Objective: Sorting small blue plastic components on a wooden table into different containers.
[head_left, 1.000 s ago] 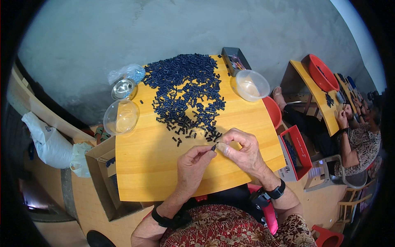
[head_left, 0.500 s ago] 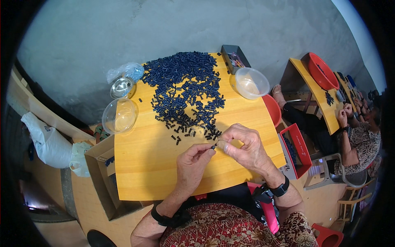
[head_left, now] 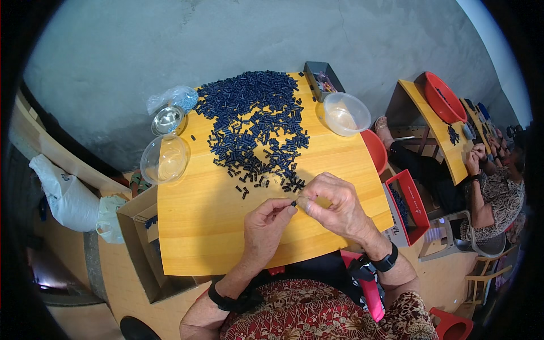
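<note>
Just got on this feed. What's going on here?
A person at a yellow table pinches a small dark piece in the left hand. The right hand has its fingertips close beside it; whether they grip anything is too small to tell. A spread of dark pieces lies beyond the hands. To the right, a co-worker sits at another table.

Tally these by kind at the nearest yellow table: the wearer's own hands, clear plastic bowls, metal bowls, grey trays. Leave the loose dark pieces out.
Hands: 2 (left hand, right hand)
Clear plastic bowls: 2 (left bowl, right bowl)
Metal bowl: 1
Grey tray: 1
Total: 6
</note>
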`<action>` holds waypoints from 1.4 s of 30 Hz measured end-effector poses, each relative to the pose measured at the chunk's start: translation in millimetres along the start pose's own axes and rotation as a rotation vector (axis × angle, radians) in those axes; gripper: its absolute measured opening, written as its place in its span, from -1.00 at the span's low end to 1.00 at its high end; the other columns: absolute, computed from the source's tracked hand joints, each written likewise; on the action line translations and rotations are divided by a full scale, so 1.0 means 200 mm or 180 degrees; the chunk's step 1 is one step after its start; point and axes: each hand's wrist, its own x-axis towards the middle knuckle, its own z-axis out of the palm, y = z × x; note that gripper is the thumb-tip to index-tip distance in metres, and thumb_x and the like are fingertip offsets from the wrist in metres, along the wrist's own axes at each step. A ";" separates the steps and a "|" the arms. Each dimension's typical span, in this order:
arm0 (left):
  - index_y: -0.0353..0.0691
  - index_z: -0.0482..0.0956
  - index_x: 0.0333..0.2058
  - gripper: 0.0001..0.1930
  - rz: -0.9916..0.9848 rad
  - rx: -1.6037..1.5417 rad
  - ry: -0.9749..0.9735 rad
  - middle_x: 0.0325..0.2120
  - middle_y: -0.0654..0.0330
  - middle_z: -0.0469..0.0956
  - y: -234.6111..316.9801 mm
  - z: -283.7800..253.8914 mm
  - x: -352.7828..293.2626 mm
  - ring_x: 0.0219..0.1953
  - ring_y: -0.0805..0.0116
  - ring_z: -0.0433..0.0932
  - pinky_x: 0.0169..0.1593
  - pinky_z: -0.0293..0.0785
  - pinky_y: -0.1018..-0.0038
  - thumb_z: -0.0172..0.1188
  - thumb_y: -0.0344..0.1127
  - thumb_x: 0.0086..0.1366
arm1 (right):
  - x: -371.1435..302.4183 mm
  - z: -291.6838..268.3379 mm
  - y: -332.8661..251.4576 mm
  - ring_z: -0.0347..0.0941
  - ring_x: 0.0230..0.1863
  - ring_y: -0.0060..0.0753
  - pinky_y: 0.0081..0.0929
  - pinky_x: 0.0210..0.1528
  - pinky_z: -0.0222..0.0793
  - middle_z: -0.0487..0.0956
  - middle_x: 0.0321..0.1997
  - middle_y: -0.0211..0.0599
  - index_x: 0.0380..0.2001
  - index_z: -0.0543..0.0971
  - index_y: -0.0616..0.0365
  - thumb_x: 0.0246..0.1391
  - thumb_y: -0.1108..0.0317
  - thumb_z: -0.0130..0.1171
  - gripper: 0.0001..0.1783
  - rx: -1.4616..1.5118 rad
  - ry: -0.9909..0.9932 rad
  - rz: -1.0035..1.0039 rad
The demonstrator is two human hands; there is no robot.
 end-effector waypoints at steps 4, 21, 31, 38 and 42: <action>-0.41 0.61 -0.18 -0.83 0.0061 0.0018 0.0000 -0.32 0.26 0.62 -0.02 0.00 0.00 -0.28 0.60 0.54 -0.17 0.48 0.65 0.25 -0.47 0.28 | -0.02 0.01 0.00 0.48 -0.36 -0.20 -0.33 -0.26 0.41 0.56 -0.44 -0.25 -0.49 0.54 0.23 -0.10 0.50 0.26 -0.91 -0.0203 -0.0051 -0.0103; -0.36 0.61 -0.20 -0.86 -0.0398 0.0110 -0.0177 -0.30 0.28 0.61 -0.04 -0.01 -0.02 -0.24 0.59 0.51 -0.12 0.44 0.62 0.21 -0.44 0.30 | -0.17 0.08 0.02 0.47 -0.29 -0.06 -0.20 -0.17 0.40 0.53 -0.38 -0.16 -0.26 0.55 0.27 -0.08 0.46 0.32 -0.73 -0.0201 0.0117 0.0009; -0.29 0.61 -0.18 -0.84 -0.0859 -0.0815 -0.0161 -0.25 0.22 0.64 -0.06 -0.01 -0.01 -0.22 0.52 0.54 -0.08 0.42 0.57 0.21 -0.40 0.30 | -0.14 0.04 0.00 0.45 -0.15 -0.17 -0.26 -0.09 0.34 0.53 -0.22 -0.24 -0.14 0.53 0.17 -0.18 0.32 0.42 -0.53 -0.1164 -0.0096 -0.0355; -0.26 0.62 -0.17 -0.84 -0.0982 -0.0847 -0.0227 -0.25 0.26 0.62 -0.04 0.00 0.01 -0.20 0.56 0.50 -0.07 0.40 0.60 0.21 -0.36 0.31 | -0.12 0.05 0.05 0.47 -0.25 -0.20 -0.29 -0.17 0.35 0.53 -0.34 -0.28 -0.23 0.56 0.19 -0.18 0.37 0.42 -0.62 -0.1023 0.0106 -0.0605; -0.23 0.63 -0.17 -0.82 -0.1061 -0.0795 -0.0389 -0.25 0.33 0.62 -0.03 0.00 0.02 -0.21 0.60 0.49 -0.07 0.39 0.61 0.20 -0.29 0.33 | -0.11 0.02 0.06 0.48 -0.30 -0.20 -0.30 -0.20 0.36 0.54 -0.39 -0.27 -0.29 0.58 0.21 -0.19 0.39 0.42 -0.67 -0.0929 0.0177 -0.0525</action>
